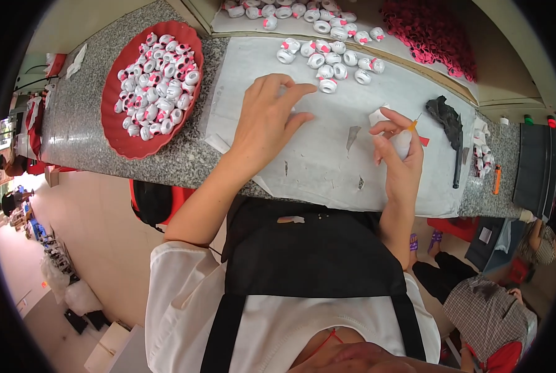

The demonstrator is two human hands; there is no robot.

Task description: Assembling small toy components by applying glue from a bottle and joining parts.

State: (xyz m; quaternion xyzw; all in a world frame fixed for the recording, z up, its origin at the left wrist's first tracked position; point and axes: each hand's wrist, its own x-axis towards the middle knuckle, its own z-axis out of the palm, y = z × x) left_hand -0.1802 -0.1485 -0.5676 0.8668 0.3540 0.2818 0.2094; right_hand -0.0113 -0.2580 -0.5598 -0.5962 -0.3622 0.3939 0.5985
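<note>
Over the white paper sheet [327, 155] my left hand [266, 115] is raised, its thumb and fingers apart with nothing visibly gripped. Just beyond its fingertips lies a loose group of small white, ring-like doll-head pieces [327, 86] with pink bows. A small whitish squeeze bottle [402, 144] with an orange needle tip is held in my right hand [397, 158], the needle pointing up and away. Partly hidden behind that hand's fingers is a white piece [379, 115]; a small red patch [424, 142] shows beside the hand.
A red scalloped tray [111, 118] heaped with similar pieces stands at left. On the shelf behind lie more pieces [321, 27] and a pink heap [430, 37]. Right of the sheet are a crumpled black cloth [445, 121], a dark stick [457, 165] and an orange tool [496, 180].
</note>
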